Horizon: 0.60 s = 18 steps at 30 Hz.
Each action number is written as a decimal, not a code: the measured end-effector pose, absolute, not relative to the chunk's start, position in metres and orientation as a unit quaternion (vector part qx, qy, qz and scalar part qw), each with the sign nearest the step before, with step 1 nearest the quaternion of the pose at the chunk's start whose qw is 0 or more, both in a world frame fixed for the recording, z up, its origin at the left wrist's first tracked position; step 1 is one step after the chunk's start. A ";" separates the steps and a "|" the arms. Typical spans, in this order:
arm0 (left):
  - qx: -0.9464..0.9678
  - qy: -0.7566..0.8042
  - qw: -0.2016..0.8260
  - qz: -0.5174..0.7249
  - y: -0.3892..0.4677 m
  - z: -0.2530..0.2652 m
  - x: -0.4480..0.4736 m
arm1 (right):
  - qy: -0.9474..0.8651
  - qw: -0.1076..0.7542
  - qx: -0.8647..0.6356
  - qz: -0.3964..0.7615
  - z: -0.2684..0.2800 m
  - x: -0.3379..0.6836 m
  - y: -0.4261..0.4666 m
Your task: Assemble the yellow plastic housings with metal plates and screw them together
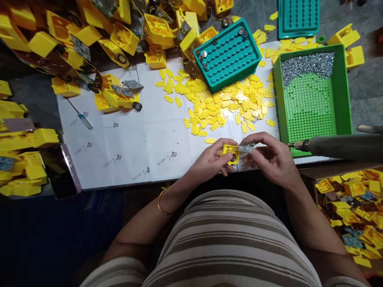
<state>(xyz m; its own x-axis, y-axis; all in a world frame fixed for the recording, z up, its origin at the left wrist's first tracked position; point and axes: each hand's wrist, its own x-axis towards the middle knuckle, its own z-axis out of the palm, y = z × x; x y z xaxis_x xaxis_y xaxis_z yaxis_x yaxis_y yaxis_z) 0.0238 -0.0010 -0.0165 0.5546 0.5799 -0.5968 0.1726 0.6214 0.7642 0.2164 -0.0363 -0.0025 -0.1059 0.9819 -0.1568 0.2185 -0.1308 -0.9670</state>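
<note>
My left hand is closed around a small yellow plastic housing, whose open side faces up. A dark round part shows inside the housing, near my left thumb. Right beside it, my right hand pinches a small grey board between thumb and fingers. The board sits at the housing's right edge; whether a wire joins the two is too small to tell. Both hands are over the front edge of the white-covered table. Small flat yellow covers lie in a loose pile just beyond my hands.
A teal tray with a few round metal parts rests behind the pile. To the right stands a green basket of screws, with an electric screwdriver before it. Yellow housings are heaped at back left. A phone lies left.
</note>
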 end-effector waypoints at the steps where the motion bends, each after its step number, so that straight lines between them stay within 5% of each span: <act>1: 0.380 0.448 0.796 0.145 -0.001 -0.016 0.024 | -0.525 0.392 -0.540 0.529 -0.002 0.214 -0.037; 9: 0.280 0.433 0.826 0.230 -0.002 -0.018 0.021 | -0.536 0.458 -0.557 0.439 -0.006 0.202 -0.040; 18: 0.353 0.450 0.777 0.262 -0.004 -0.008 0.020 | -0.726 0.349 -0.462 0.371 0.006 0.211 -0.044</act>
